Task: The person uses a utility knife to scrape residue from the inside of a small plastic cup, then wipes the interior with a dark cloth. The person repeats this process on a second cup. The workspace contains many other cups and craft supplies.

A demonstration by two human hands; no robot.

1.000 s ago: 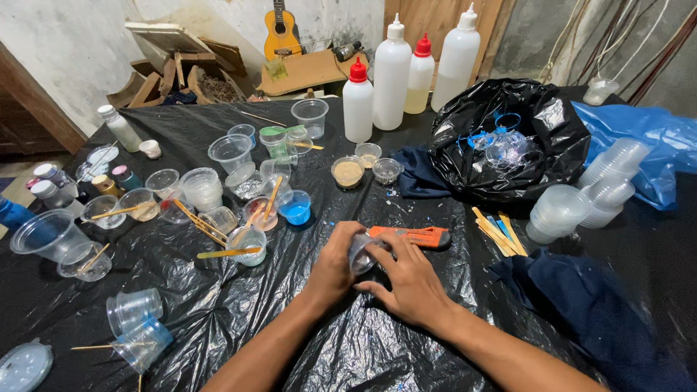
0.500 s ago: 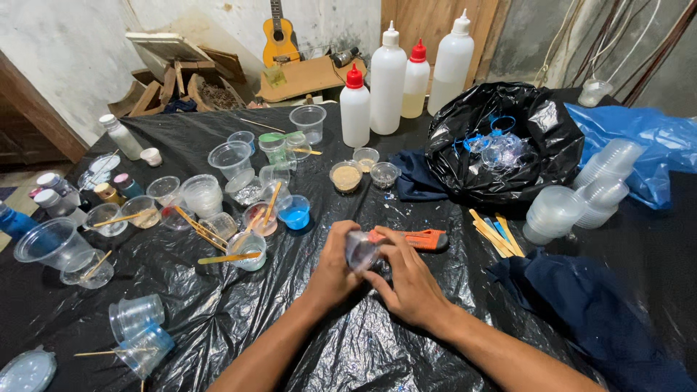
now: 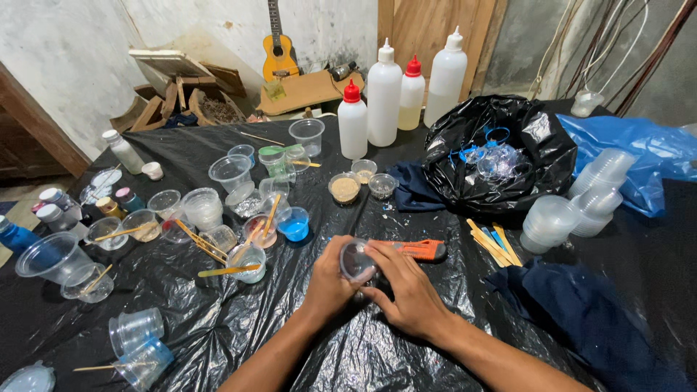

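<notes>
My left hand (image 3: 328, 279) and my right hand (image 3: 410, 287) both grip a small clear plastic cup (image 3: 356, 260), tilted so its round bottom faces me, just above the black plastic sheet (image 3: 218, 334) covering the table. An orange utility knife (image 3: 417, 250) lies directly behind my right hand. A small cup of blue liquid (image 3: 294, 225) stands to the left of my hands.
Several clear cups with wooden stir sticks (image 3: 225, 271) crowd the left side. Squeeze bottles (image 3: 385, 94) with white and red caps stand at the back. A black bag (image 3: 501, 156) of plastic items, stacked cups (image 3: 573, 207), loose sticks (image 3: 494, 243) and dark cloth (image 3: 573, 305) lie right.
The cup has been lifted and turned in my hands so its bottom now faces me; both hands stay in about the same spot.
</notes>
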